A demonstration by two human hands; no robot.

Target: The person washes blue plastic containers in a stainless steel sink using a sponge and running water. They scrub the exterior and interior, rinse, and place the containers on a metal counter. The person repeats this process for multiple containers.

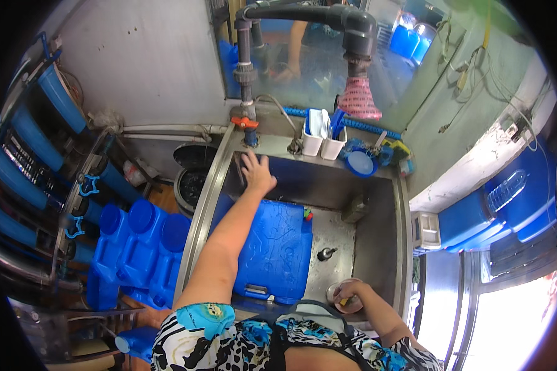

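A blue plastic water container [278, 250] lies on its side in a stainless steel sink [401, 208], with drops of water on it and a small red and green tap at its upper right. My left hand [258, 175], fingers spread and empty, reaches over the sink's back left corner, below an orange-handled valve [244, 122] on a grey pipe. At the lower right of the sink, my right hand [348, 293] is in a round bowl [330, 292], its fingers on something yellow, perhaps a sponge. A metal fitting [327, 253] stands on the sink floor between container and right wall.
White holders with brushes [312, 144] and a blue-rimmed bowl [361, 162] stand on the back ledge. Overhead, a thick pipe ends in a pink wrapped spout [359, 99]. Blue containers [139, 246] and a round bin [190, 185] are left of the sink; a white wall faces me.
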